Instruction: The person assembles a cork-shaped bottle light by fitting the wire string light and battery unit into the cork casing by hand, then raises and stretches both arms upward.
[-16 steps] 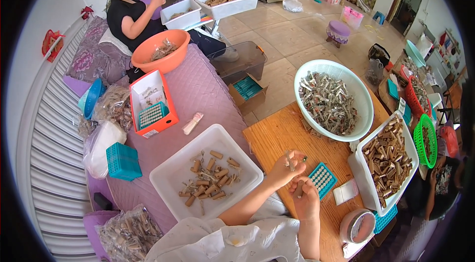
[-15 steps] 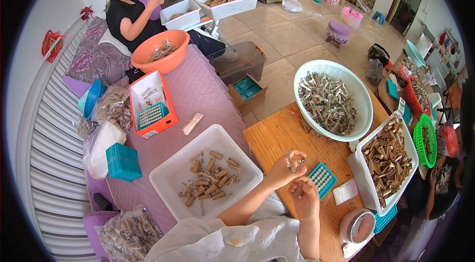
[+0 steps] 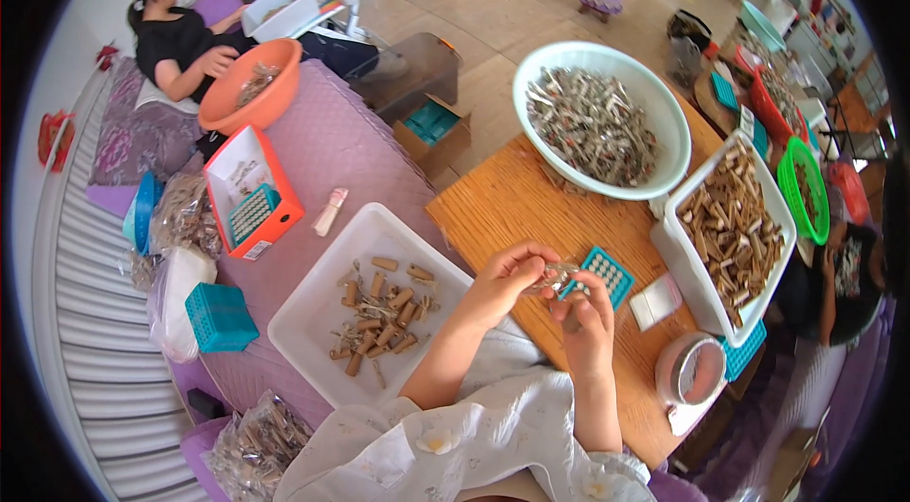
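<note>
Above the wooden table's near edge, my left hand [image 3: 512,282] pinches a small shiny clear-and-silver piece [image 3: 553,280]. My right hand [image 3: 590,317] meets it from the right, thumb and fingers closed on the same piece. Whether the right hand also holds a brown tube is hidden. Just beyond my right fingers lies a teal rack [image 3: 616,286] filled with pale round pieces. Below and left of my hands, a white tray [image 3: 318,317] holds short brown tubes [image 3: 402,299] with clear strands. Similar shiny pieces [image 3: 592,123] fill a pale blue basin [image 3: 679,137] on the table.
A white bin [image 3: 675,260] of brown tubes, a white packet [image 3: 655,302] and a round clear tub [image 3: 689,369] stand at right. On the bed are a red-and-white box [image 3: 296,208] and a teal block [image 3: 221,317]. Another person [image 3: 180,47] sits far left by an orange basin [image 3: 287,75].
My hands have come together around the shiny piece, and the brown tube seen in my right hand is hidden. The view has shifted. The other person's hand has lowered to the orange basin.
</note>
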Available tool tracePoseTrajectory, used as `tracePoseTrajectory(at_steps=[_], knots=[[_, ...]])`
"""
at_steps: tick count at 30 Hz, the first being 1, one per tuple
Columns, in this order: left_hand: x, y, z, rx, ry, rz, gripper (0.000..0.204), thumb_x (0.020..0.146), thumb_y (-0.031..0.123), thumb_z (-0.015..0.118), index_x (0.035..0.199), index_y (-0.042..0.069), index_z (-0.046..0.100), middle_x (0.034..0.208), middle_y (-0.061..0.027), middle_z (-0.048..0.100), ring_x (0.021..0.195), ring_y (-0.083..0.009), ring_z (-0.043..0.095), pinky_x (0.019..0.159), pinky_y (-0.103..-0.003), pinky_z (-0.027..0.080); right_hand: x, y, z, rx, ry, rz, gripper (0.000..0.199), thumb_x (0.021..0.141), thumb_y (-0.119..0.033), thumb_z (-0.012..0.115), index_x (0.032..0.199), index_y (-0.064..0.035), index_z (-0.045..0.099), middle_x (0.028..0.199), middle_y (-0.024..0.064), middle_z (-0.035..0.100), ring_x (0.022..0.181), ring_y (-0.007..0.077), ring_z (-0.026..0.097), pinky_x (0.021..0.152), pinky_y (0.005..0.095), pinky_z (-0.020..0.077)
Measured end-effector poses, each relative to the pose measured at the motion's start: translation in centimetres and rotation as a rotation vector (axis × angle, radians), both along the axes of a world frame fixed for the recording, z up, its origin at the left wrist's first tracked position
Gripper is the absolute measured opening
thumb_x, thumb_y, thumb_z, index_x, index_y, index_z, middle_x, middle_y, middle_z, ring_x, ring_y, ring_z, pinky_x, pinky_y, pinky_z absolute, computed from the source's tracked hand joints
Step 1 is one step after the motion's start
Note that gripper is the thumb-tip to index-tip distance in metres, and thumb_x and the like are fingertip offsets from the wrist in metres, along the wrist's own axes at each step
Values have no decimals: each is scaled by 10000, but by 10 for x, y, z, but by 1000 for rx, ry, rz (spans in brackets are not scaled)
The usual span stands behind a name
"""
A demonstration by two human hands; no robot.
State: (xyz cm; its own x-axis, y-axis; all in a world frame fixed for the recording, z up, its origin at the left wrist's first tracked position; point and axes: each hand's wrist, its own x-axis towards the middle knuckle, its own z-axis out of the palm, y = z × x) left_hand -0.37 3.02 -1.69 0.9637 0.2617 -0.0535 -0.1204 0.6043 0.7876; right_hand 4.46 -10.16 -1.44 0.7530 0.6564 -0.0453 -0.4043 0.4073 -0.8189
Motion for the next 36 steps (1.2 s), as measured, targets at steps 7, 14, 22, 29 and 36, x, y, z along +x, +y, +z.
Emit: tracePoseTrajectory(at_steps=[7, 14, 22, 29, 36], knots=[[2, -7, 4, -13, -25, 32, 166, 797, 123, 456, 902, -3, 480, 764, -37, 521, 651, -76, 501, 617, -197, 427, 3, -5, 8, -113, -85, 119, 316, 765, -112, 366, 1077, -72, 403, 737, 94, 518, 515, 105, 396, 479, 192, 325], [0, -23, 17, 487, -48, 276, 170, 766, 92, 506, 892, -22, 492, 777, -73, 546, 639, -109, 543, 575, -203, 447, 3, -3, 13, -176, -224, -24, 199, 731, -94, 564, 875, 1, 465, 692, 19, 507, 624, 44, 458, 603, 173, 408], [1, -28, 19, 910, -79, 348, 176, 737, 70, 538, 886, -18, 508, 797, -103, 564, 681, -153, 578, 554, -228, 465, 5, -5, 14, -236, -227, -137, 104, 728, -87, 567, 742, 0, 511, 559, -45, 434, 484, 5, 326, 425, 144, 247], [2, -29, 18, 620, -45, 334, 163, 745, 62, 532, 886, -18, 510, 834, -89, 554, 696, -103, 542, 591, -199, 441, 7, -8, 24, -274, -66, -175, 111, 781, -82, 469, 821, -10, 543, 526, -42, 396, 453, 17, 320, 407, 152, 252], [4, -29, 13, 364, -57, 352, 137, 751, 49, 522, 869, -9, 483, 830, -66, 541, 696, -73, 511, 588, -178, 419, 3, -14, 13, -91, -71, -135, 139, 791, -103, 465, 860, -9, 542, 629, 4, 408, 475, 50, 351, 414, 165, 273]])
